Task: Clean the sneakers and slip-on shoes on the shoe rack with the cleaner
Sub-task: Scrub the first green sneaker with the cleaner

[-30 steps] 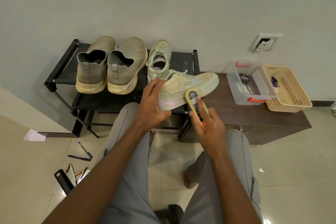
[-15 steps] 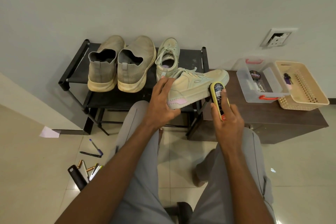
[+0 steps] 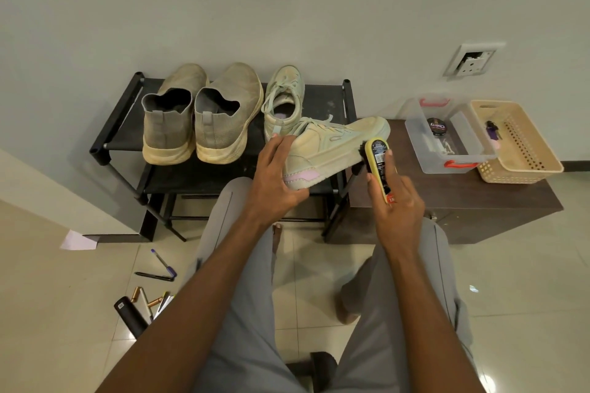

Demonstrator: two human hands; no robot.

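A pale green sneaker (image 3: 332, 150) is held off the shoe rack (image 3: 220, 175) by the left hand (image 3: 274, 179), whose fingers are curled around the heel end, thumb under the sole near the pink patch. The toe points toward two o'clock, out over the edge of the dark wooden cabinet (image 3: 453, 201). A yellow-backed brush (image 3: 376, 163) is gripped lengthwise by the right hand (image 3: 396, 204), fingers wrapped along its sides, and its dark bristles are set against the sneaker's side at about three o'clock from the shoe's middle. The matching sneaker (image 3: 284, 99) is left standing on the rack at twelve o'clock from the held one, and the pair of grey slip-on shoes (image 3: 201, 118) is seen at ten o'clock, apparently not yet reached. A clear plastic box (image 3: 447, 153) with a tin of polish (image 3: 436, 127) and a cream basket (image 3: 523, 153) are placed on the cabinet at three o'clock. Since the shoe is supported only at the heel, it could probably be twisted or levered out of the grip if the brush is pressed hard near the toe. A long stroke might also carry the brush off the toe toward the plastic box, and dust is likely to be shed onto the trousers below.
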